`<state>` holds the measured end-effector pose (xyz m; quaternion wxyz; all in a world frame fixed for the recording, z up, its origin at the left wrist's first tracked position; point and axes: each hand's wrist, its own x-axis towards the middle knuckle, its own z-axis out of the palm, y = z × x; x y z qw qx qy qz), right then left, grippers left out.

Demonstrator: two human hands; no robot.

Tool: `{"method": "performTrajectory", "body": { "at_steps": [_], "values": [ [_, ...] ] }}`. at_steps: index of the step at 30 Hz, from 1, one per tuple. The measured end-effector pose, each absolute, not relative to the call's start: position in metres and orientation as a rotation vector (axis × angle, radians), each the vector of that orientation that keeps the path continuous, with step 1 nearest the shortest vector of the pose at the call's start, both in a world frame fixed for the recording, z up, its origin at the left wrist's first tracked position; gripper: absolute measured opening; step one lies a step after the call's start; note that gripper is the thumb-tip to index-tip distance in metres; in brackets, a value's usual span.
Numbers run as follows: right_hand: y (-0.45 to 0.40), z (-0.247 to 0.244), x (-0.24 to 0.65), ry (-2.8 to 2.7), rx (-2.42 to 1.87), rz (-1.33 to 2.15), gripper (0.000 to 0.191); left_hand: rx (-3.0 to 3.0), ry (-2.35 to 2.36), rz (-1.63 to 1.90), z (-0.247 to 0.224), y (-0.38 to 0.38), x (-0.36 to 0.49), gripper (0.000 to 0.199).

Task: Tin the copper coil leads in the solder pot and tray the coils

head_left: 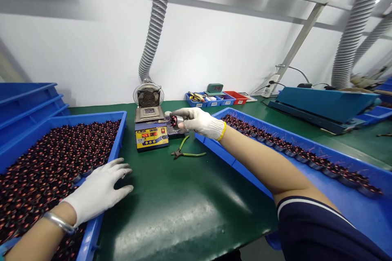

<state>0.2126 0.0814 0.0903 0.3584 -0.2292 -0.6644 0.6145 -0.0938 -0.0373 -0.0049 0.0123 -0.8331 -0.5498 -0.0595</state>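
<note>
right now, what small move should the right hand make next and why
Probably ease the right hand a little left toward the yellow-fronted machine: its fingers grip a small metal part whose reddish end is nearer that machine, which stands close by with its display lit.

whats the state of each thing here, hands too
Left hand: open, palm down
Right hand: closed on a small part
Yellow-fronted unit: display lit red
Green-handled pliers: lying with handles spread
Clock: display lit
Left blue tray: well filled
Right blue tray: partly filled
</note>
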Motion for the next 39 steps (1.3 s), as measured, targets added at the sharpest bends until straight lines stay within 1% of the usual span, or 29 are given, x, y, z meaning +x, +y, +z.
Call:
{"method": "performTrajectory", "body": {
  "at_steps": [6,12,15,19,28,34,37,39],
  "values": [
    [0.064,0.090,0.215,-1.810,-0.620,1.605,0.050,-2.594,-1.738,-0.201,-0.005,-0.038,-0.093,0.053],
    [0.051,0.089,0.216,-1.953,-0.716,1.537,0.053,-2.592,-1.774,-0.206,-0.004,-0.040,-0.091,0.053],
    [0.044,0.087,0.215,-1.978,-0.760,1.578,0.057,-2.587,-1.791,-0.182,-0.002,-0.041,-0.090,0.054],
    [0.036,0.087,0.213,-1.970,-0.759,1.641,0.060,-2.581,-1.803,-0.152,-0.002,-0.041,-0.090,0.055],
    [0.029,0.089,0.215,-1.952,-0.797,1.641,0.058,-2.597,-1.761,-0.229,-0.005,-0.040,-0.092,0.053],
    [0.031,0.083,0.218,-1.924,-0.732,1.627,0.053,-2.590,-1.744,-0.275,-0.006,-0.039,-0.092,0.053],
    [0.034,0.080,0.223,-1.846,-0.717,1.591,0.057,-2.598,-1.722,-0.273,-0.008,-0.039,-0.095,0.053],
    [0.038,0.078,0.233,-1.784,-0.762,1.509,0.061,-2.602,-1.707,-0.289,-0.013,-0.038,-0.100,0.053]
  ]
}}
